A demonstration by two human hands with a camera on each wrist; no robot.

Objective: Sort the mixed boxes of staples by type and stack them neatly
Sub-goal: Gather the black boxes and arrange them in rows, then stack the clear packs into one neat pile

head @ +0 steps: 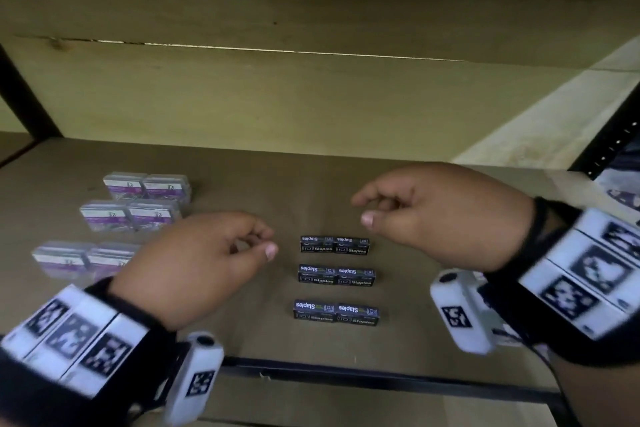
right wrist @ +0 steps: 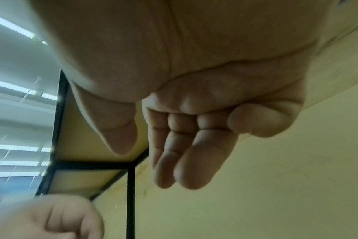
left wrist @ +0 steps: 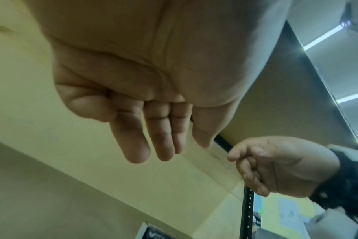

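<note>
Empty left hand (head: 194,260) and right hand (head: 440,215), fingers (left wrist: 164,137) loosely curled, above rectangular black staple boxes (head: 335,276)

Left hand (head: 194,260) and right hand (head: 440,215) hover, loosely curled, holding nothing

Shelf bay, brown board shelf (head: 242,163) with black metal front rail (head: 381,376). Back wall of pale wood panels (head: 277,97), horizontal seam between them. Black perforated upright (head: 609,146) at right; black post (head: 24,94) at left. Overhead: strip ceiling lights (left wrist: 321,38), grey ceiling.
</note>
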